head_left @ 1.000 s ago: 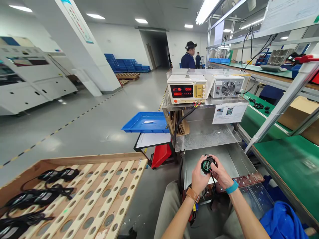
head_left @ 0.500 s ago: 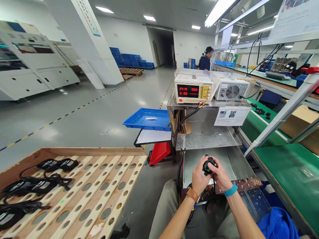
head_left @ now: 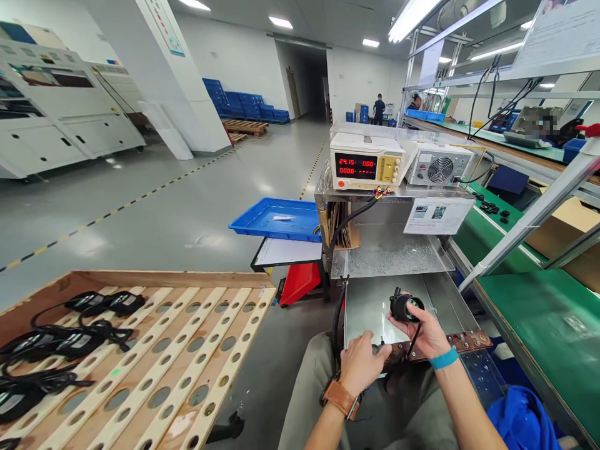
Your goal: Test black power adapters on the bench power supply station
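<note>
Parted from the one black round device, the left hand has dropped beside the single brown strip, its grip unclear. Only the right hand clasps that device, above one metal tray; two instrument boxes stand beyond.

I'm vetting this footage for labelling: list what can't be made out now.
Head view: underside of the black round part, hidden by the right hand.
Head view: whether the left hand grips anything; its own fingers cover the spot.
Head view: wording on the hanging printed sheet, too small.
Head view: near end of the wooden crate, cut off by the bottom edge.
</note>
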A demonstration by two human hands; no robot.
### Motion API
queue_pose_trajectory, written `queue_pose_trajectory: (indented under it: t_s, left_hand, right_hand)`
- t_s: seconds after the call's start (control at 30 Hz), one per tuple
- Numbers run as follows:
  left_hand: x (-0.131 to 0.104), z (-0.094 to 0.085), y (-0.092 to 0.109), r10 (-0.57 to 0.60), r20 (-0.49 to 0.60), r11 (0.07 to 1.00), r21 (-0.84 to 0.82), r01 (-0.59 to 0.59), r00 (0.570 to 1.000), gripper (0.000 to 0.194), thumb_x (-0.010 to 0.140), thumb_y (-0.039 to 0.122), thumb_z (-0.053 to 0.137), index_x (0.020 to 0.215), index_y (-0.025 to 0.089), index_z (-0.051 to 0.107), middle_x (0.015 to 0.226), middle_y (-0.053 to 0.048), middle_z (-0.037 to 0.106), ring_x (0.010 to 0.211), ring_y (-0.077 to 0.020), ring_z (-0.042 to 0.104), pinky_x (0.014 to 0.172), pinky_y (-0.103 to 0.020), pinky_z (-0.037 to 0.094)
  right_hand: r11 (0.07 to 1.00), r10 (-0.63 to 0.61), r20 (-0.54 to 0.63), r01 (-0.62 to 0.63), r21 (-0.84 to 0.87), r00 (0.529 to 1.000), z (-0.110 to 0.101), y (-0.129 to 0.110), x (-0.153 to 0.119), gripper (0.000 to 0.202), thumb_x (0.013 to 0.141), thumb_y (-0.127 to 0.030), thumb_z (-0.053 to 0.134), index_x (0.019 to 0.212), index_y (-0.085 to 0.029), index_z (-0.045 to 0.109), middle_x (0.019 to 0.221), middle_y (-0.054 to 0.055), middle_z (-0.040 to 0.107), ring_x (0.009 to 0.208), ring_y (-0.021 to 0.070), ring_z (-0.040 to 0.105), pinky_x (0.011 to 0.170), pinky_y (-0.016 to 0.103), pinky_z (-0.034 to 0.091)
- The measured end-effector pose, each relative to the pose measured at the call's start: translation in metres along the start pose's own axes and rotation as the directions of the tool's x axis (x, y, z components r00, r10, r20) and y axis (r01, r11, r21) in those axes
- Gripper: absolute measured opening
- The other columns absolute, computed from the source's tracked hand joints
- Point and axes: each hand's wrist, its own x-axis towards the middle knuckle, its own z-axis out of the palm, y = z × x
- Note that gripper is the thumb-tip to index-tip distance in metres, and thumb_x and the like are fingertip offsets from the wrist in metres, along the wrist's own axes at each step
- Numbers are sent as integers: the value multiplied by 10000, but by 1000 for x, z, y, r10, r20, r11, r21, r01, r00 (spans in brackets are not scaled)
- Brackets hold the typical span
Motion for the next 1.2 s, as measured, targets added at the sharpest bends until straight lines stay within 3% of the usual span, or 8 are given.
queue_pose_trajectory:
  t_s: [0.23,0.37,0.47,0.6,0.77,0.83,0.97,1.2]
  left_hand:
    - [-34,37,-1,250,314,886,-457,-86,916,634,673,268,769,1253,169,535,1250,-129,621,1111,-278,594,987,-404,460]
    - [-44,72,-23,231,394,859,-512,3,890,265,807,317,655,1014,167,584,961,-76,672,923,-222,627,858,-364,493]
    - [-55,85,-45,203,556,813,-554,178,806,393,853,564,586,897,181,509,738,-19,603,638,-158,605,625,-290,485]
    - [-71,77,-55,91,689,747,-525,408,719,616,770,789,545,915,200,442,648,67,467,386,-32,330,413,-182,295]
    - [-82,48,-39,60,750,648,-531,546,658,557,775,662,659,1043,220,452,683,87,422,438,-15,234,457,-168,256]
    - [-83,40,-31,86,698,696,-553,458,711,455,791,545,693,1028,206,504,698,66,448,491,-39,322,514,-190,322]
    - [-70,27,-20,80,283,895,-443,56,956,217,836,373,652,825,158,621,748,-12,584,719,-142,516,704,-262,428]
    - [-20,5,-12,118,20,891,-444,-97,993,457,757,282,749,1177,167,611,916,-25,670,753,-162,621,742,-285,494]
  right_hand:
    - [986,141,148,-152,67,979,19,-13,-7,632,732,-376,901,1228,-114,611,1201,194,604,1172,382,560,1052,511,475]
    - [989,128,167,-139,57,978,19,-13,-2,605,734,-382,892,1200,-107,621,1238,204,581,1182,389,549,1060,523,463]
    - [988,138,178,-148,42,974,6,-12,10,636,731,-358,903,1237,-124,598,1208,192,598,1153,385,569,1037,528,477]
    - [996,58,66,-53,-65,996,-23,-1,38,673,653,-269,953,1207,-187,578,1058,112,657,960,359,663,926,534,543]
    - [995,30,-48,-35,-96,998,-50,20,61,692,585,-270,989,1133,-199,573,978,81,670,857,326,684,841,475,579]
    - [997,66,23,-65,-44,998,-52,23,57,707,623,-314,981,1184,-188,569,1032,110,662,932,340,669,883,485,560]
    - [996,-33,175,48,-79,984,-40,21,32,692,728,-319,935,1292,-207,549,1183,125,609,1042,352,629,1000,530,476]
    - [857,-129,361,287,-427,923,-25,12,-4,779,793,-389,902,1409,-246,448,1319,126,516,1154,375,553,991,465,476]
